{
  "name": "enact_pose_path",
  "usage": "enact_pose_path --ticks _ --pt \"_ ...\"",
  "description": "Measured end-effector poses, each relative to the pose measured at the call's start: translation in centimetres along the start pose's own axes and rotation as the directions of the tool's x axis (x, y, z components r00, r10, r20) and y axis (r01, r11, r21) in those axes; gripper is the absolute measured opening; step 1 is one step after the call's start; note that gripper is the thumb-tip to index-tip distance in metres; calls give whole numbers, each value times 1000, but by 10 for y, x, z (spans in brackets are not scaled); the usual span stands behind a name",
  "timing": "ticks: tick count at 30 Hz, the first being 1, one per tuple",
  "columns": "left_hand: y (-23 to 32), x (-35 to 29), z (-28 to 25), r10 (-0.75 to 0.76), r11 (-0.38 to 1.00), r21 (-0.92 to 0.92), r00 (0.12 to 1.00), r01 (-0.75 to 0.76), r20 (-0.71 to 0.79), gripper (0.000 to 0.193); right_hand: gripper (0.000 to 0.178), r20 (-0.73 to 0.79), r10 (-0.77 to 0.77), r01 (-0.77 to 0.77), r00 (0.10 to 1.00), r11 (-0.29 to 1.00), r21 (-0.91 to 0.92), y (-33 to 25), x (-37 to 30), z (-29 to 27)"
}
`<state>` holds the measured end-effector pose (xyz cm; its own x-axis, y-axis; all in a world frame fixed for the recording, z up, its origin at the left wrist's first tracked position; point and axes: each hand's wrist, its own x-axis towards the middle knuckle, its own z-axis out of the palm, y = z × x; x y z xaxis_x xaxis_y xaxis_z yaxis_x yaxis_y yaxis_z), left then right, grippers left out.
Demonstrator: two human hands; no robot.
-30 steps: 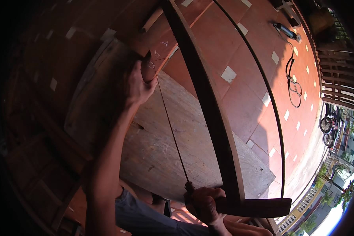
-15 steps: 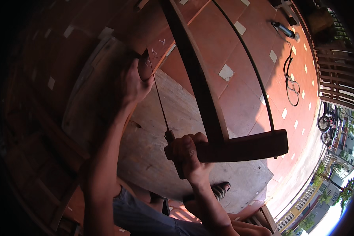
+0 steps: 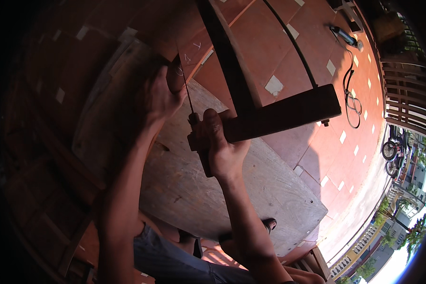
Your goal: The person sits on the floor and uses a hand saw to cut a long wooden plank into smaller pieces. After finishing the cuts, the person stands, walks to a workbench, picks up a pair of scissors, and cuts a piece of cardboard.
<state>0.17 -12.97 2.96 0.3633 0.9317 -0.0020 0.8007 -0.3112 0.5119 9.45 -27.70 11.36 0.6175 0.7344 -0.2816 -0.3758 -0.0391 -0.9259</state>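
My right hand (image 3: 227, 151) is closed round the end of a wooden frame saw (image 3: 284, 112), beside its small handle. The thumb lies along the top of the grip. From that handle the thin saw blade (image 3: 189, 97) runs forward to a piece of wood (image 3: 194, 54) with pale chalk marks, passing close beside my left hand. My left hand (image 3: 162, 97) grips the near end of that wood, thumb toward the blade; most of its fingers are in shadow. The saw's far end lies beyond the upper edge.
A broad worn wooden board (image 3: 251, 194) lies beneath my arms, with a sandalled foot (image 3: 270, 223) at its edge. On the tiled floor to the right are an angle grinder (image 3: 345, 36) and its looped cord (image 3: 349, 97). A slatted wooden piece (image 3: 407, 92) stands beyond.
My right hand and the frame saw have moved forward, toward my left hand, and the near end of the saw has tilted up on its right. My left hand stays on the wood.
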Motion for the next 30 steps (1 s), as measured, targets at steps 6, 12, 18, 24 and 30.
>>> enact_pose_path --ticks 6,12,18,24,30 --pt "-20 0 8 64 970 -233 998 -63 -4 43 28 43 94 -97 995 992 75 -28 -122 -62" --pt "-20 -4 2 61 986 -154 998 -62 -7 45 27 208 115 -128 971 991 48 -45 -162 -94" --pt "-8 1 5 24 998 -49 1000 -25 -14 47 26 -25 22 -20 999 998 64 6 -4 -8" --pt "-17 -3 2 40 997 -61 998 -43 -46 47 30 5 70 -71 998 996 57 -14 -65 -31" --pt "-12 -3 -3 -5 990 -143 1000 6 2 48 31 29 38 -40 999 997 70 -44 -165 -73"
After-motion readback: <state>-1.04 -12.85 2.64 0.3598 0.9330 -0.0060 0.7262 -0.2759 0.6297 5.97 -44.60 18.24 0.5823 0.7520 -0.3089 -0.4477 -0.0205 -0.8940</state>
